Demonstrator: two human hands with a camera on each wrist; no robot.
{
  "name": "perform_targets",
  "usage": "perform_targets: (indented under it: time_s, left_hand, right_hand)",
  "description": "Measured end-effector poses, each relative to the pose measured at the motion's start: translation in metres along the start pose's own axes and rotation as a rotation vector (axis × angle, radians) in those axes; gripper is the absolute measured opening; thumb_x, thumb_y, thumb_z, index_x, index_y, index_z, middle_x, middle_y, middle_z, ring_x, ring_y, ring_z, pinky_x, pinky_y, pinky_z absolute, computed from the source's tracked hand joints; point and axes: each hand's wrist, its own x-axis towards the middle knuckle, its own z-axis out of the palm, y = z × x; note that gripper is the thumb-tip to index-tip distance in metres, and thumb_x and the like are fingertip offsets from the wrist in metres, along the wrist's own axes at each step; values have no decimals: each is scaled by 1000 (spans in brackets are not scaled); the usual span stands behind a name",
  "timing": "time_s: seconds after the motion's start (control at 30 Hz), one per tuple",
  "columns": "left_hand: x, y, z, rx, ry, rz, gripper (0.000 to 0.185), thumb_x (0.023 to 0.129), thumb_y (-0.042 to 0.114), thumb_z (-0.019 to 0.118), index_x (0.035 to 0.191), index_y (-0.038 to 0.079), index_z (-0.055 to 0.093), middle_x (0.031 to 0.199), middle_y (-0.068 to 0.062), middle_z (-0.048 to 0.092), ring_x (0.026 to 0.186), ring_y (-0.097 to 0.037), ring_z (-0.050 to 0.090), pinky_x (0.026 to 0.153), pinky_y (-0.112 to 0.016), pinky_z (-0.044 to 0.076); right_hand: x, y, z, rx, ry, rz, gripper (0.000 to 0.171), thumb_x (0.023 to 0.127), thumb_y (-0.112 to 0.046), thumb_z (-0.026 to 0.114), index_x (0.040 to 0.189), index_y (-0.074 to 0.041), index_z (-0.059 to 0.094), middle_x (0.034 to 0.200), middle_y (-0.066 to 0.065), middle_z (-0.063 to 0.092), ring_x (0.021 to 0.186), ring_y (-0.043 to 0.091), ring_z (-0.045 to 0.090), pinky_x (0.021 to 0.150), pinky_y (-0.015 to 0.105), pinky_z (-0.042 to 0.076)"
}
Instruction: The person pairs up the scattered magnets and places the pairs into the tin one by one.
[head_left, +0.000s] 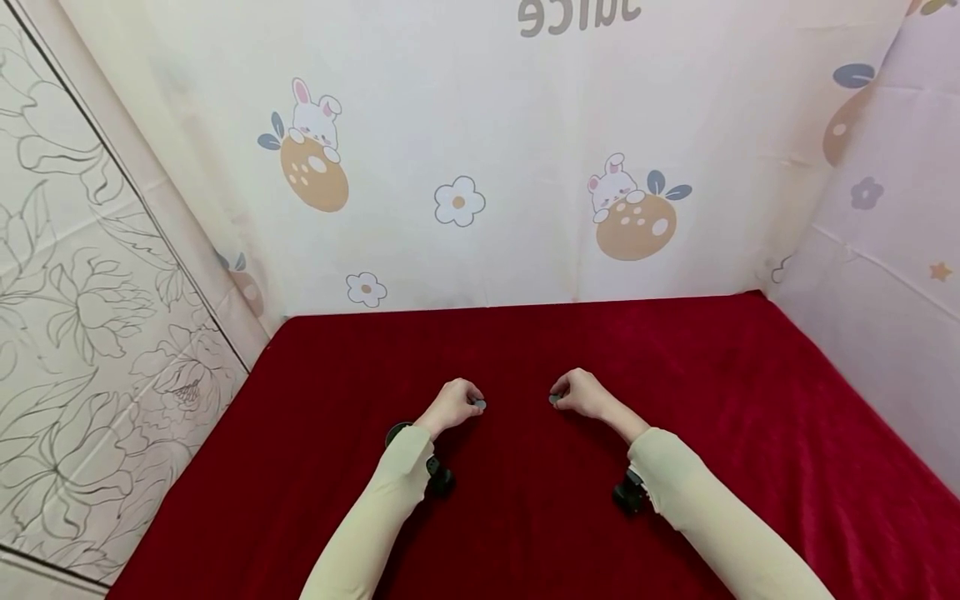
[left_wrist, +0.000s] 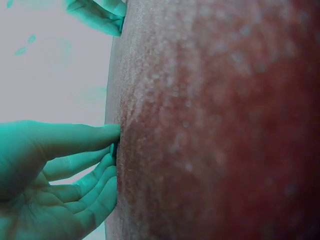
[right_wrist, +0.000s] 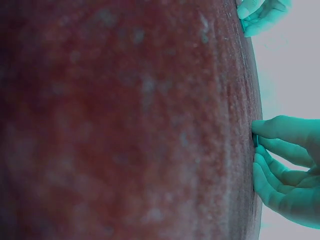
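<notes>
Two small grey discs, coin-like in shape, are at the middle of the red cloth. My left hand (head_left: 452, 406) pinches the left disc (head_left: 481, 404) between thumb and fingers, low over the cloth. Across a short gap, my right hand (head_left: 587, 394) pinches the right disc (head_left: 553, 399) the same way. In the left wrist view the left disc (left_wrist: 114, 150) shows as a thin dark edge by the fingertips at the cloth surface. The right wrist view gives a similar edge-on sight of the right disc (right_wrist: 256, 140). Their exact kind cannot be made out.
A red velvet cloth (head_left: 517, 517) covers the table. Behind it hangs a pale curtain (head_left: 525, 125) with rabbits and flowers, continuing on the right. On the left stands a white panel (head_left: 90, 292) with line-drawn flowers. Dark wrist cameras (head_left: 441, 482) hang under both cuffs.
</notes>
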Motion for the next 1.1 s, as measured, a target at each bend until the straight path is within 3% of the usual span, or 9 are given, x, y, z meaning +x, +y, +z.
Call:
perform_targets:
  time_s: [0.27,0.3,0.4,0.5,0.57,0.77,1.1]
  left_hand:
    - [6,3,0,-5,-63,13,13,77,4,66,88,-3,67,83,-8,64,75,-16,59,67,-26,49]
    - [10,-5,4,-6,-63,51,13,78,9,67,87,0,68,81,-6,64,72,-13,58,65,-24,48]
    - [12,-3,5,11,-88,78,13,77,12,68,85,1,68,79,-3,64,70,-10,58,63,-22,48]
    - [12,2,7,9,-90,83,13,77,11,68,85,1,68,80,-5,65,71,-12,58,64,-23,47]
    - [8,13,5,24,-96,55,12,77,7,67,86,-1,68,81,-7,65,72,-13,59,65,-23,47]
    - [9,21,10,63,-96,64,13,77,7,67,87,0,68,82,-7,65,71,-11,58,62,-18,45]
    - [10,31,15,37,-122,51,11,78,7,66,86,1,68,79,-6,65,68,-11,58,60,-18,46]
  right_hand:
    - [-1,-5,2,-34,4,-29,13,72,0,66,83,7,67,76,12,66,66,16,60,59,26,47]
    - [-2,-7,2,-38,-2,-40,13,72,0,66,83,7,67,76,12,66,66,16,59,59,26,47]
    - [-2,-11,4,-39,-17,-56,12,72,0,66,83,6,67,76,11,66,66,16,59,59,25,47]
    - [-2,-14,6,-35,-28,-76,12,72,0,65,83,6,67,76,11,65,66,16,59,58,25,47]
    - [-2,-16,6,-36,-34,-80,13,73,0,65,84,6,67,76,10,65,66,16,59,59,25,47]
    - [2,-19,11,-50,-50,-76,11,72,0,66,82,4,68,76,9,65,65,13,59,59,24,47]
    - [5,-27,19,-47,-74,-116,11,70,2,65,80,4,68,74,9,65,61,10,56,56,23,46]
